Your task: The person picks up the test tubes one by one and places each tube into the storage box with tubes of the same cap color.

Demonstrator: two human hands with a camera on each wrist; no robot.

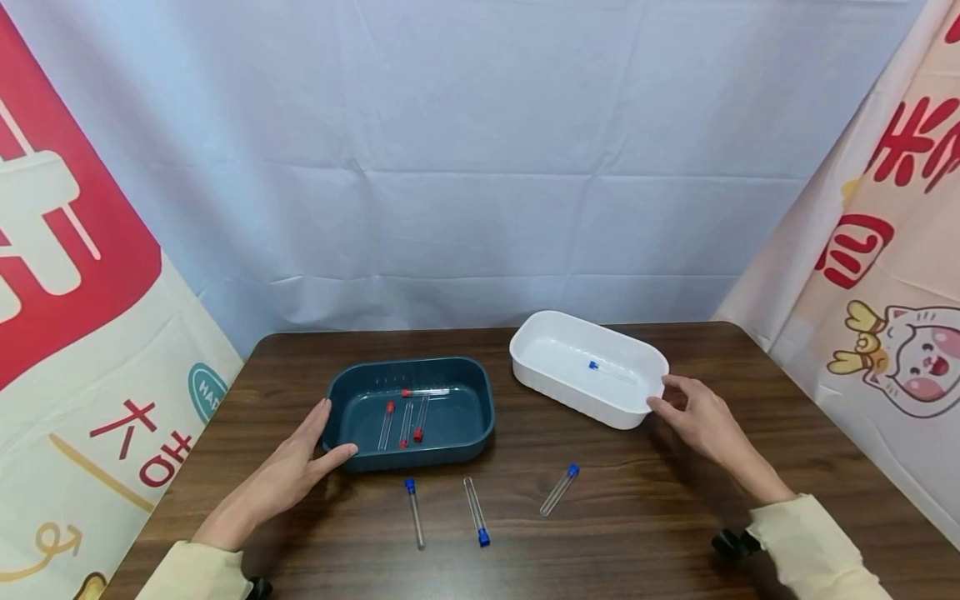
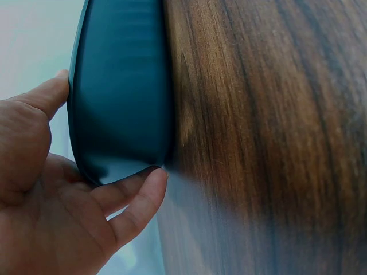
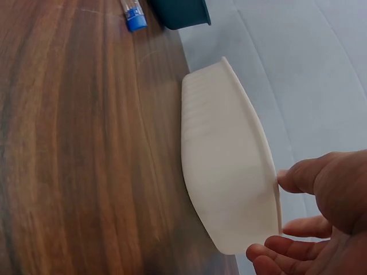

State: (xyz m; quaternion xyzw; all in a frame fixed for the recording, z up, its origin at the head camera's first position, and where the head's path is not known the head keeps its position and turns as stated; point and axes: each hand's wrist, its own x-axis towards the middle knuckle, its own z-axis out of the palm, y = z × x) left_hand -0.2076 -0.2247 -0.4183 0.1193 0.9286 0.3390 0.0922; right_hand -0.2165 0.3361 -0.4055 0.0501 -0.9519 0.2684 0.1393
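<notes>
My left hand (image 1: 288,467) is at the left end of a dark teal tray (image 1: 450,452), thumb near its front corner and fingers along the end wall. In the left wrist view, the fingertips touch the teal wall (image 2: 123,86). Several clear test tubes with red caps (image 1: 386,425) lie inside. At the right end of a white tray (image 1: 562,390), my right hand (image 1: 705,417) touches the rim with thumb and fingers. The right wrist view shows the thumb at the white rim (image 3: 261,126). One blue-capped test tube (image 1: 595,366) lies in the white tray.
Three blue-capped test tubes lie apart on the brown wooden table (image 1: 337,533): a left one (image 1: 416,515), a middle one (image 1: 476,510) and a right one (image 1: 559,490). A pale cloth (image 1: 480,167) hangs behind the table, with printed banners at both sides.
</notes>
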